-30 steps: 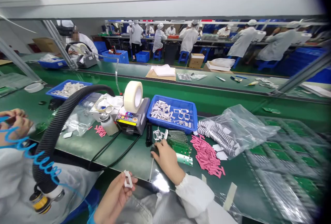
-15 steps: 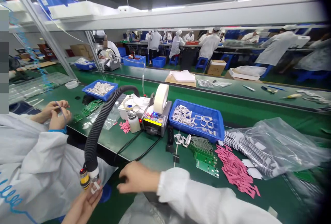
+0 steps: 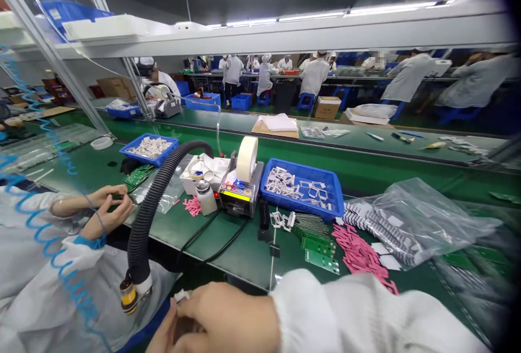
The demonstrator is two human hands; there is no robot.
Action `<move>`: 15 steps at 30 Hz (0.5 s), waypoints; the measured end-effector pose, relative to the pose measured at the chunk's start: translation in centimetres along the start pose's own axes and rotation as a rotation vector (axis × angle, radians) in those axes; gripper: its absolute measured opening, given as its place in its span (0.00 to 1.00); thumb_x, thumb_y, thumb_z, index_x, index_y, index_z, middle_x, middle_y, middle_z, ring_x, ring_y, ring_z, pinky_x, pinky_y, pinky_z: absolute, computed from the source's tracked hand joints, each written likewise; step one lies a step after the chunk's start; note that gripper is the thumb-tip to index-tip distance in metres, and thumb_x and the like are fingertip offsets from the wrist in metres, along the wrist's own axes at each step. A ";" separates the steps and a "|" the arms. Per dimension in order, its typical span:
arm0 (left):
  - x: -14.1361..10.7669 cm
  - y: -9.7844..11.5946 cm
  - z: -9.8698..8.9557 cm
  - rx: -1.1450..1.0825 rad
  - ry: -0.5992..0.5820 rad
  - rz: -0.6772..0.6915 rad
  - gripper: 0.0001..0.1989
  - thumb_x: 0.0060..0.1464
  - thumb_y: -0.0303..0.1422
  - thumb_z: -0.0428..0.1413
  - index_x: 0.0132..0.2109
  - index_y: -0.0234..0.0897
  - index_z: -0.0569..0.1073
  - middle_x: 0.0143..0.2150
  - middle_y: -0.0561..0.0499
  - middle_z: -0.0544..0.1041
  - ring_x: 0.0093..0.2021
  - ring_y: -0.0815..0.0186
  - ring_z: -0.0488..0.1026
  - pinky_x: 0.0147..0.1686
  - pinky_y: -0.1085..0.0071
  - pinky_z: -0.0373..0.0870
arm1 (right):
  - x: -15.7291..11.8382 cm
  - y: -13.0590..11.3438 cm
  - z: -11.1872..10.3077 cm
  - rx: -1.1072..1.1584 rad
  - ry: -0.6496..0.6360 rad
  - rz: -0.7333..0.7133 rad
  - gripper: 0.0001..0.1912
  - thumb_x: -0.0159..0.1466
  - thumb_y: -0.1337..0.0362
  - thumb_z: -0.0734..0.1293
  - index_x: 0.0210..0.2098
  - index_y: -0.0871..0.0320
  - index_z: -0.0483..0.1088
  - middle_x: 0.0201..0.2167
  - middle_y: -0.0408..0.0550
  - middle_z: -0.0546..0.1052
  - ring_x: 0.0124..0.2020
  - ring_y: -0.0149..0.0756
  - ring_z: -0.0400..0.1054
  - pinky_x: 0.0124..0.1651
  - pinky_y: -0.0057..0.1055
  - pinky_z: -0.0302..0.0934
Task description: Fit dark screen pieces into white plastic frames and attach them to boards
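At the bottom centre, my right hand [image 3: 228,315] is closed, its fingers brought against my left hand [image 3: 165,334]. A small white plastic piece [image 3: 182,295] shows between the fingertips of both hands. Much of my left hand is hidden behind the right. The black ribbed hose [image 3: 142,222] ends just left of my hands, beside a yellow and black knob [image 3: 128,296]. Beyond my hands on the green bench stand a tape dispenser [image 3: 238,203] with a cream roll and a white bottle [image 3: 207,197].
Blue trays [image 3: 334,195] [image 3: 160,158] hold white frames. Pink strips [image 3: 358,252], green boards [image 3: 321,259] and a clear plastic bag [image 3: 439,217] lie on the right. A co-worker's hands [image 3: 108,209] are at the left. A grey rail [image 3: 260,41] crosses overhead.
My right hand has come to my left hand, which has moved right, away from the hose end with the white piece. The co-worker's hands have shifted right. The view has turned slightly.
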State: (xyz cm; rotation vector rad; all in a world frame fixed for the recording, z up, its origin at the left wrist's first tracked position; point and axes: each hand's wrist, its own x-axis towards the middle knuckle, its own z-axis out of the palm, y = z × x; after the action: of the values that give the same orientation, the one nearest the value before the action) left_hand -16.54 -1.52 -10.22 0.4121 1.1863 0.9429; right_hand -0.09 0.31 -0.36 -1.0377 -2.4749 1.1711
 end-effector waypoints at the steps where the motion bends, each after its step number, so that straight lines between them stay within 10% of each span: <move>1: -0.8 -0.3 1.3 -0.015 -0.048 -0.038 0.23 0.39 0.54 0.61 0.33 0.38 0.78 0.33 0.43 0.79 0.44 0.45 0.74 0.38 0.54 0.74 | -2.2 -0.4 -1.0 -0.144 0.067 -0.013 0.16 0.60 0.59 0.66 0.43 0.63 0.71 0.34 0.51 0.75 0.33 0.38 0.66 0.36 0.31 0.62; 4: -3.1 -0.3 5.1 -0.103 -0.233 -0.135 0.24 0.29 0.53 0.66 0.29 0.37 0.78 0.32 0.45 0.78 0.38 0.52 0.74 0.38 0.58 0.72 | -7.8 -0.9 -2.5 -0.344 0.383 -0.040 0.20 0.64 0.62 0.63 0.53 0.67 0.64 0.43 0.57 0.74 0.43 0.43 0.64 0.48 0.38 0.60; 8: -5.5 1.2 10.6 -0.255 -0.806 -0.222 0.19 0.36 0.46 0.66 0.28 0.33 0.78 0.31 0.48 0.75 0.36 0.63 0.71 0.39 0.66 0.68 | -12.2 0.5 -2.0 -0.425 0.631 -0.053 0.16 0.67 0.67 0.58 0.54 0.64 0.62 0.44 0.53 0.74 0.44 0.42 0.63 0.52 0.43 0.55; 15: -6.3 1.7 16.1 -0.083 -0.953 -0.254 0.18 0.39 0.46 0.65 0.32 0.36 0.79 0.38 0.47 0.74 0.38 0.65 0.71 0.42 0.70 0.65 | -16.4 1.8 -1.8 -0.390 0.856 0.032 0.17 0.69 0.59 0.56 0.54 0.60 0.58 0.46 0.55 0.72 0.48 0.43 0.63 0.53 0.46 0.55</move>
State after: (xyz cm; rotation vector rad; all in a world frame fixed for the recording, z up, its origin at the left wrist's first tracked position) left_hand -2.96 -2.53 0.58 0.5412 0.3126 0.4593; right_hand 13.63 -8.94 1.12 -1.3115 -1.9882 0.1354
